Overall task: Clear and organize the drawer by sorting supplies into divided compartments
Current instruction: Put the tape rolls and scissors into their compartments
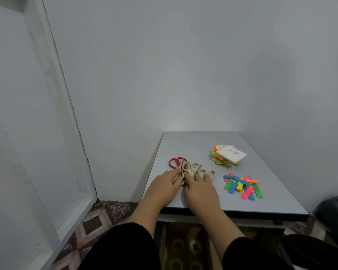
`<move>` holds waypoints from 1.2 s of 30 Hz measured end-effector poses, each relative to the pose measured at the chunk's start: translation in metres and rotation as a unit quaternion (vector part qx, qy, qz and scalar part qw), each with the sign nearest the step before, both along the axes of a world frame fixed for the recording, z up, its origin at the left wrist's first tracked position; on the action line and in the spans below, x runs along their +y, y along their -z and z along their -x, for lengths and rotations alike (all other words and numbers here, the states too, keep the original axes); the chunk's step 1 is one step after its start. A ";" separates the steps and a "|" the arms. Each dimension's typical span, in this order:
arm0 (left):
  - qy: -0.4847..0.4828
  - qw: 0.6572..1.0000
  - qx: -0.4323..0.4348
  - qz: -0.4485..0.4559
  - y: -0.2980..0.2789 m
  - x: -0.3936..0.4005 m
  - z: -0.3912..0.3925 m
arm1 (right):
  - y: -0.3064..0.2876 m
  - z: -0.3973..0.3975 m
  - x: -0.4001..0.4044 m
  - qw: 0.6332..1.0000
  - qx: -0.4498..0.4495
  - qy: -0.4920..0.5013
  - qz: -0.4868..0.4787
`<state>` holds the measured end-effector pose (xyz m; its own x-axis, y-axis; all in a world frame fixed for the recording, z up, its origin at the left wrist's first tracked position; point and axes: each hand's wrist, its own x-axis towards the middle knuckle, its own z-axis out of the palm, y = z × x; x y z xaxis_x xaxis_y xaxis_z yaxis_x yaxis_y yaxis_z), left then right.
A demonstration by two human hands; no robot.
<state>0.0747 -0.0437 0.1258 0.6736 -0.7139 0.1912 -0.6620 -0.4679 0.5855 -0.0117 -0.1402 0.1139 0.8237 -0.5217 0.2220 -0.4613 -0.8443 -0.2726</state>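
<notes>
We see a grey table pushed into a corner, and on its near left part a huddle of scissors — several with beige handles, one pair with red handles at the far left of the bunch. Both hands lie on this huddle from the near side. The left hand rests palm down with fingers fairly straight, fingertips over a beige handle at the cluster's left edge; it seems to press rather than grasp. The right hand lies just beside it, also palm down, fingers spread and extended over the handles toward the right of the bunch; we cannot tell whether any finger hooks a loop.

Well to the right of the hands lies a scatter of coloured strips — green, blue, pink, orange — flat on the table. Beyond them, nearer the wall, sits a white pad atop a loose stack of bright notes.

Below the table's near edge, between the dark sleeves, tape rolls show dimly in the open drawer.
</notes>
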 end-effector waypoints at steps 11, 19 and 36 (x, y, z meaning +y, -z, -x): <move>0.011 0.999 0.044 -0.007 0.003 0.021 0.024 | -0.001 0.033 0.017 1.000 0.005 -0.016 -0.013; -0.072 0.991 0.109 0.025 -0.012 0.013 0.026 | -0.023 0.043 0.013 0.999 -0.044 0.012 -0.016; -0.093 0.994 0.041 0.025 -0.026 0.005 0.028 | -0.052 0.023 0.012 0.987 0.025 0.156 0.021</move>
<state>0.0462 -0.0384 0.1513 0.8084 -0.5660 0.1618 -0.5153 -0.5474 0.6594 -0.0348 -0.1287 0.1663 0.6349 -0.7429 0.2121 -0.7128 -0.6691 -0.2100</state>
